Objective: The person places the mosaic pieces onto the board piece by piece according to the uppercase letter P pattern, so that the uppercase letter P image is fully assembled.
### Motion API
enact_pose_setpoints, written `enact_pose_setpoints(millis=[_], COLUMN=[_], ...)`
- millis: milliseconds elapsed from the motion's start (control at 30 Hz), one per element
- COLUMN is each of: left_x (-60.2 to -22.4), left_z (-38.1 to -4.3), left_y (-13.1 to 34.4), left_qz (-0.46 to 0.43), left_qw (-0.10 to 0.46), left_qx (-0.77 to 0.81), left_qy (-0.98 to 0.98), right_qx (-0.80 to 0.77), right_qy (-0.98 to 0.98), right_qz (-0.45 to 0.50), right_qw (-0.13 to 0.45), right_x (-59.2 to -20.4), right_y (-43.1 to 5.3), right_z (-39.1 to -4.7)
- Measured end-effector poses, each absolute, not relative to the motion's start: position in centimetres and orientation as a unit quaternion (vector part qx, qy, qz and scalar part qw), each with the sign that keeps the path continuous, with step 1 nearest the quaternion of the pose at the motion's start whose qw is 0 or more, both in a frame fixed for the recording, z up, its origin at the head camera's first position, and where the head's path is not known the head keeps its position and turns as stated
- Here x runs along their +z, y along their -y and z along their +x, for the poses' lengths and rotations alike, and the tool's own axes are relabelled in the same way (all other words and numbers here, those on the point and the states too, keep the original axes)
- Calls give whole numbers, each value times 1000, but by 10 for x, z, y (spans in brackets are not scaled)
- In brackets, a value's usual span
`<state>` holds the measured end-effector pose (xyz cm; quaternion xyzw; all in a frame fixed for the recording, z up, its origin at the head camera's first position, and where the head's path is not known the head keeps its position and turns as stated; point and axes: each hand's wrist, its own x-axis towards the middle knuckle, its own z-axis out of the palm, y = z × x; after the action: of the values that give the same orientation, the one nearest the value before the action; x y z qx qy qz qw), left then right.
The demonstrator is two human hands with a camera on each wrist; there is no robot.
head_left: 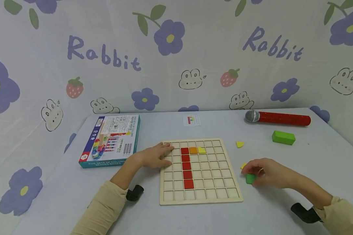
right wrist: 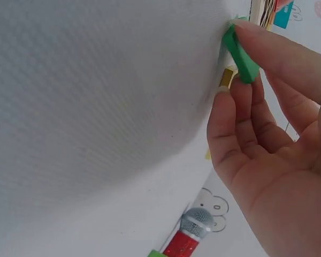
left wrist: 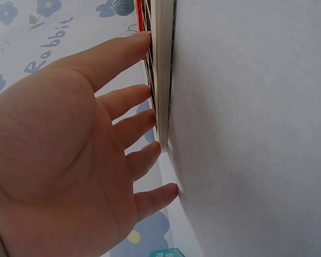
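Note:
A wooden grid board (head_left: 171, 195) lies in front of me, with several red tiles (head_left: 187, 165) in one column and an orange tile (head_left: 193, 150) and a yellow tile (head_left: 201, 150) beside the top one. My left hand (head_left: 152, 156) rests at the board's left edge, fingers extended; in the left wrist view its fingertips touch the rim (left wrist: 161, 80). Right of the board, my right hand (head_left: 268, 173) pinches a small green piece (right wrist: 241, 56) between thumb and fingers, low over the table. A yellow piece (head_left: 243, 165) is partly hidden by the right fingers.
Another yellow piece (head_left: 239, 144) lies beyond the right hand. Farther right are a green block (head_left: 283, 137) and a red microphone (head_left: 283, 118). A printed box (head_left: 114, 140) lies at the left, and a small pattern card (head_left: 191, 120) sits behind the board.

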<state>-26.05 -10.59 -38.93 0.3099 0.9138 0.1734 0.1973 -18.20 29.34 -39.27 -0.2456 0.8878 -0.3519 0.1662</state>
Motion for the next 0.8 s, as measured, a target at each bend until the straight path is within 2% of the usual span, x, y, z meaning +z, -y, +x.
enact_pose_setpoints(millis=[433, 800], left_x=[-390, -388], left_z=[-260, -260], left_y=[106, 106], left_qz=[306, 308], left_qw=[198, 200], left_qx=[171, 176], left_qy=[-915, -913], right_qx=[-336, -413], right_qy=[-922, -890], right_qz=[-146, -71], right_qw=[124, 178], right_x=[-389, -389], right_y=[-292, -278], right_z=[-185, -190])
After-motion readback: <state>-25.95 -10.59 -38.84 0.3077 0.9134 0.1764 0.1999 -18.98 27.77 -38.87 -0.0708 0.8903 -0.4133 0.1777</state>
